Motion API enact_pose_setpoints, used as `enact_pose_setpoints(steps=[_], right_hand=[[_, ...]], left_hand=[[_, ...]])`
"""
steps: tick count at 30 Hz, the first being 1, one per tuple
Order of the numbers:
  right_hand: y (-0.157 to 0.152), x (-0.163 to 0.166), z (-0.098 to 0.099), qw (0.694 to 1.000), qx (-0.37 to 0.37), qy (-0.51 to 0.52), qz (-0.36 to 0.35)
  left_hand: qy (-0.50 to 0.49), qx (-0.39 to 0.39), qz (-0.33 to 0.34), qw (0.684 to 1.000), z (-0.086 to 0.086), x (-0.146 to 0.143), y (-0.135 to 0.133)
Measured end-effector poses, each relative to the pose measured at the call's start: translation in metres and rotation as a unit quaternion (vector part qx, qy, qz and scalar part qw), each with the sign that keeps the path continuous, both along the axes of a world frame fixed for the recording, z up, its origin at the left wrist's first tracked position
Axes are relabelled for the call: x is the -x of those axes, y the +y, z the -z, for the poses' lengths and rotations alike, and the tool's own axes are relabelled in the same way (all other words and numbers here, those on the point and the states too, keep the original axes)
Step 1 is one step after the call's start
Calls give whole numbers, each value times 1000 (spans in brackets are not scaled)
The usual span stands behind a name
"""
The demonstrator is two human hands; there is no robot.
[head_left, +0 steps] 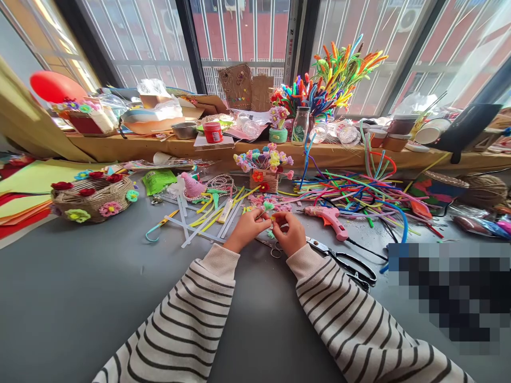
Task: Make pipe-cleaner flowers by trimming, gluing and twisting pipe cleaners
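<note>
Though tiny, yellow piece [274, 217] between fingers [262, 218].

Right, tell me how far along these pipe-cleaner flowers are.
Done: a bunch of finished flowers stands in the small basket. In hand: left hand and right hand pinch a small yellow piece together. Remaining, apparently: a heap of loose pipe cleaners lies unused beside the glue gun.
</note>
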State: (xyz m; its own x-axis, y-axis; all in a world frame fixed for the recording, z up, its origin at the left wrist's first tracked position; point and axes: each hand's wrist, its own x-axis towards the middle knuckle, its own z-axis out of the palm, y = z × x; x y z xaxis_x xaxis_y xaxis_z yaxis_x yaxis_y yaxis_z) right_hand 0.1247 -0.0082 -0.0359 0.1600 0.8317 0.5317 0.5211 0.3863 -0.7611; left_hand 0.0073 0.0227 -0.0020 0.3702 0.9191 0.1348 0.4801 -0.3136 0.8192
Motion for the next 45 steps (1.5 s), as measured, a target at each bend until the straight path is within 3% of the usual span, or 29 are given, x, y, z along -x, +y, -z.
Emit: enact_pose_setpoints(steps=[20, 28, 39, 45], right_hand=[[-3, -1, -1, 999, 2, -22, 36], [-3, -1, -2, 1000, -18, -10, 12], [-1, -3, 2, 997, -22, -62, 31], [-1, -2, 1, 996, -27, -71, 50]], left_hand=[[-18, 16, 8, 1000, 0, 5, 4], [-26, 50, 41, 998, 0, 7, 4], [-21, 32, 68, 997, 0, 0, 1], [-22, -19, 27, 999, 3, -1, 0]])
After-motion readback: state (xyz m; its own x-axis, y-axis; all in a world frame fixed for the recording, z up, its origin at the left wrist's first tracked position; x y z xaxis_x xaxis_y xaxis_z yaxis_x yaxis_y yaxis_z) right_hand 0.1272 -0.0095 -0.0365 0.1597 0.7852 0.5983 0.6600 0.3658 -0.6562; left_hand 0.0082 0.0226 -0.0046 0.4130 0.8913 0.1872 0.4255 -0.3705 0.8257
